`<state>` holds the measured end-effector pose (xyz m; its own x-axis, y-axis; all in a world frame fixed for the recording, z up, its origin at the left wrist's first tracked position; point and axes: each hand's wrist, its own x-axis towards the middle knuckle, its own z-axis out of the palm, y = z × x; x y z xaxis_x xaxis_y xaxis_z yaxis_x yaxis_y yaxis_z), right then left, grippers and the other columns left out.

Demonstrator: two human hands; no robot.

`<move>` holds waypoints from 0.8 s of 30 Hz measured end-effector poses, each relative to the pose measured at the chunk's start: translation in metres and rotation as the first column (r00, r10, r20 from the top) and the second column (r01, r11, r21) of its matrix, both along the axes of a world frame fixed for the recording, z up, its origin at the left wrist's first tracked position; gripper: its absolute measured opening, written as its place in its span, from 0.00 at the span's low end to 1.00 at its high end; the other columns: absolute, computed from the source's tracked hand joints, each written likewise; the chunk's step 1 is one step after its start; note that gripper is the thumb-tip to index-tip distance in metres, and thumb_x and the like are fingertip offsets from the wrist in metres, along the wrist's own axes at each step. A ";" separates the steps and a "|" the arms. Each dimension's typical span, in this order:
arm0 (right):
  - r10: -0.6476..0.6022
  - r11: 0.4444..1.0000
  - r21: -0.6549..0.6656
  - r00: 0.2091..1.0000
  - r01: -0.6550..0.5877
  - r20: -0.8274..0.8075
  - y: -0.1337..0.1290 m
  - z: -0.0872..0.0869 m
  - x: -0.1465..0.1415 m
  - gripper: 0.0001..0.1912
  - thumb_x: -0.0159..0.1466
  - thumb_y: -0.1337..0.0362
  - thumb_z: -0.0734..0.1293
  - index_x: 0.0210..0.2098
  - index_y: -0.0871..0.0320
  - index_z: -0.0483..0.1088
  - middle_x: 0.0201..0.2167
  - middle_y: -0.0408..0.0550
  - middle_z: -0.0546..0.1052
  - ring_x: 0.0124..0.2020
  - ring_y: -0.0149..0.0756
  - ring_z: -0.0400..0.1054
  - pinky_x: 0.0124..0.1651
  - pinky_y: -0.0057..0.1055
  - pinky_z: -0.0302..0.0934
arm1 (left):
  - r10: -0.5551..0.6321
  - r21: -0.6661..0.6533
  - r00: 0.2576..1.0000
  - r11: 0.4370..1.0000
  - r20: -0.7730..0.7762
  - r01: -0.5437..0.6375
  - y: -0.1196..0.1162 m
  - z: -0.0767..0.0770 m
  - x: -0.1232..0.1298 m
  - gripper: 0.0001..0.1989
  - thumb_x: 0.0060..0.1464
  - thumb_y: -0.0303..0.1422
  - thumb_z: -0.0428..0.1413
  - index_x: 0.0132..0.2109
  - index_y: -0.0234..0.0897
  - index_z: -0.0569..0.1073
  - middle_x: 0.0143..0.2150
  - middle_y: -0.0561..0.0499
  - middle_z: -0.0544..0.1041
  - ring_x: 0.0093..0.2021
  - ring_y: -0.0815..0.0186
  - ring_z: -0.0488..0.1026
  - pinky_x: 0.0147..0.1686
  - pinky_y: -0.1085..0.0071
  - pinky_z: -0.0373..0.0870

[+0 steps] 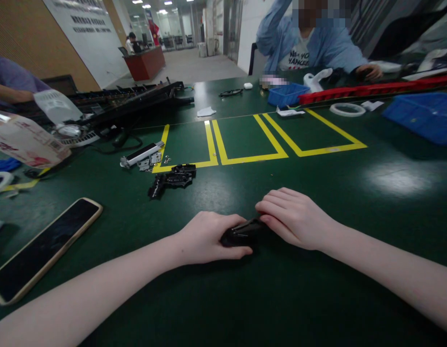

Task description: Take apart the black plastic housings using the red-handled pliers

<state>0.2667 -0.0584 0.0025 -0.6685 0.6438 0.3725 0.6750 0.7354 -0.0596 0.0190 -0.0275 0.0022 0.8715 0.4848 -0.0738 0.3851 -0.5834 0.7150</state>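
Low over the green table, a glossy black plastic piece (241,234) lies between my two hands. My left hand (212,237) grips its left end, thumb above and a finger below. My right hand (293,217) is closed at its right end, fingers bent over it; the fingertips partly hide that end. Beyond my left hand rests a small pile of black plastic parts (174,179). Behind that pile are a silver-and-black bar-shaped part (142,154) and several small metal pieces (150,161).
A phone (46,248) lies at left, near a paper bag (28,140). Yellow tape outlines (252,159) mark the table. Farther back are blue bins (422,115), a tape roll (348,110) and a long red strip (375,89). A person in a blue shirt (339,48) sits opposite.
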 end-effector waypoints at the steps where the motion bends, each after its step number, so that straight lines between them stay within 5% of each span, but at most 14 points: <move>1: -0.009 1.000 -0.013 1.000 0.009 -0.007 0.000 0.000 0.001 0.16 0.73 0.62 0.55 0.36 0.59 0.71 0.30 0.48 0.76 0.32 0.35 0.67 0.36 0.34 0.57 | 0.021 0.021 1.000 1.000 -0.005 -0.021 0.000 -0.001 0.000 0.20 0.60 0.44 0.59 0.54 0.39 0.73 0.41 0.53 0.81 0.37 0.67 0.78 0.34 0.74 0.68; 13: -0.165 0.977 -0.185 0.935 0.110 -0.315 0.003 -0.005 0.008 0.12 0.72 0.63 0.55 0.39 0.55 0.68 0.33 0.48 0.75 0.33 0.37 0.67 0.35 0.36 0.60 | 0.254 0.404 0.967 0.885 0.000 -0.233 -0.002 -0.003 -0.003 0.23 0.57 0.50 0.60 0.51 0.40 0.72 0.49 0.48 0.73 0.48 0.57 0.69 0.46 0.59 0.66; 20: -0.117 0.984 -0.157 0.969 0.084 -0.217 0.005 -0.003 0.012 0.13 0.71 0.59 0.56 0.41 0.57 0.68 0.34 0.51 0.75 0.35 0.39 0.68 0.35 0.36 0.61 | 0.288 0.379 0.957 0.890 -0.038 -0.252 -0.003 -0.001 -0.010 0.34 0.56 0.53 0.60 0.62 0.37 0.64 0.53 0.45 0.72 0.51 0.56 0.69 0.47 0.59 0.69; 24: -0.101 0.993 -0.084 0.972 0.085 -0.214 0.008 -0.011 0.016 0.15 0.70 0.53 0.58 0.43 0.58 0.67 0.34 0.51 0.74 0.33 0.39 0.66 0.33 0.36 0.60 | 0.305 0.304 0.947 0.916 -0.103 -0.262 -0.005 0.006 -0.019 0.40 0.55 0.52 0.61 0.66 0.39 0.58 0.47 0.48 0.74 0.44 0.59 0.72 0.41 0.63 0.70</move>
<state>0.2826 -0.0508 -0.0085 -0.5124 0.7304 0.4516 0.7050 0.6581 -0.2643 0.0004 -0.0322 0.0086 0.6844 0.7290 -0.0126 0.6514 -0.6035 0.4599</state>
